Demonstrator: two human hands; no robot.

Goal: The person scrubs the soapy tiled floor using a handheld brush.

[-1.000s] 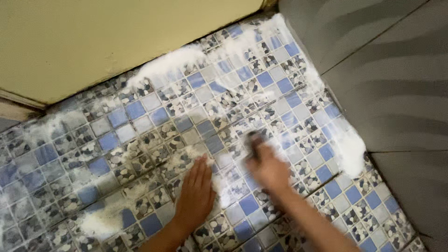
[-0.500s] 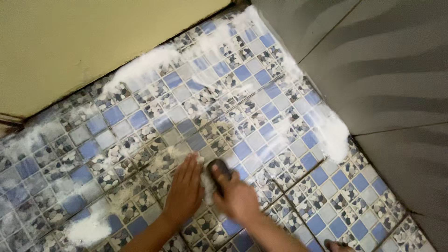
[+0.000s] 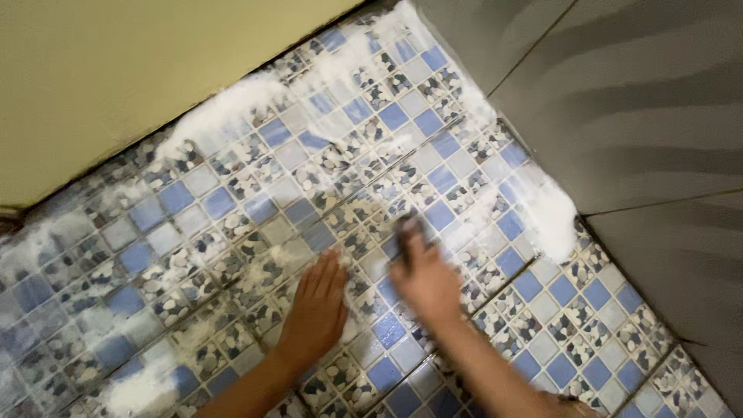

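Observation:
My right hand [image 3: 424, 280] grips a small dark scrubbing brush [image 3: 405, 230] and presses it onto the blue and pebble-patterned mosaic floor [image 3: 232, 193]; hand and brush are blurred by motion. My left hand [image 3: 317, 310] lies flat on the tiles just to the left, palm down, fingers together. White foam [image 3: 224, 116] lies in patches along the floor's far edge, and thinner suds cover the tiles around both hands.
A yellowish wall or door [image 3: 139, 70] borders the floor at the upper left. Grey wall tiles [image 3: 642, 101] rise on the right, with a thick lump of foam [image 3: 553, 217] at their base. More foam [image 3: 139, 391] sits at the lower left.
My right hand has moved the brush from next to my left hand up and to the right across the tiles. My left hand has stayed flat in about the same place.

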